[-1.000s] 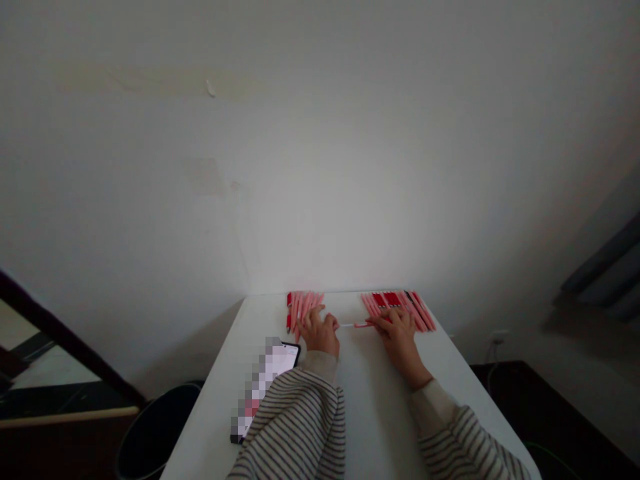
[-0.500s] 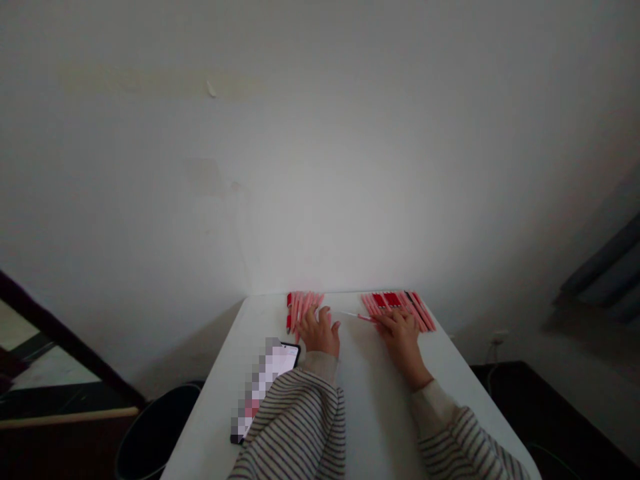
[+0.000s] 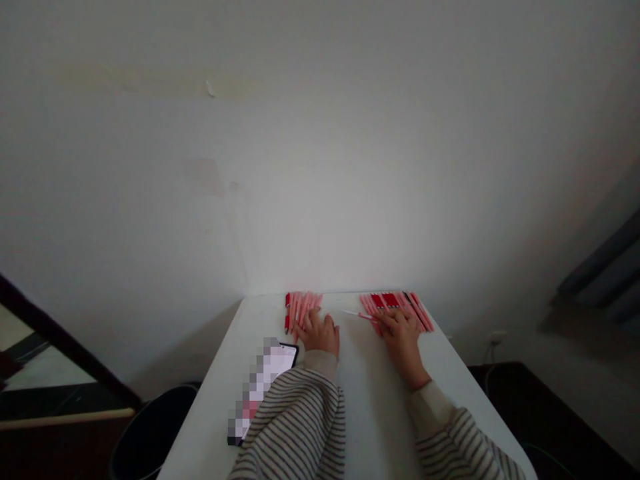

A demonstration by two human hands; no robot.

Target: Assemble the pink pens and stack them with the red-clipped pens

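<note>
Head view is showing two bare hands working over one white tabletop (image 3: 370, 413), with both forearms running off the lower edge in striped sleeves (image 3: 295, 417). The right hand (image 3: 403, 339) is pinching one slim pen part (image 3: 361, 315) between its fingers; its thin white end is pointing toward the left hand, while its other end is disappearing under the fingers. The left hand (image 3: 321, 333) is resting with bent, parted fingers at the near ends of the left pen group (image 3: 304, 308); whether they are gripping anything, I cannot tell. Palms are facing down, so their undersides are staying hidden. Two groups of pink and red pens are lying near the wall (image 3: 320, 167), the right pen group (image 3: 416, 310) being partly covered by the right hand; overlapping is making an exact pen count impossible. One phone (image 3: 283, 363) is lying left of the left forearm, its screen largely pixelated and its lower right side hiding behind the sleeve. One dark bin (image 3: 150, 433) is being cut off at the bottom, and one folded dark fabric (image 3: 607, 260) is leaving the right edge.
</note>
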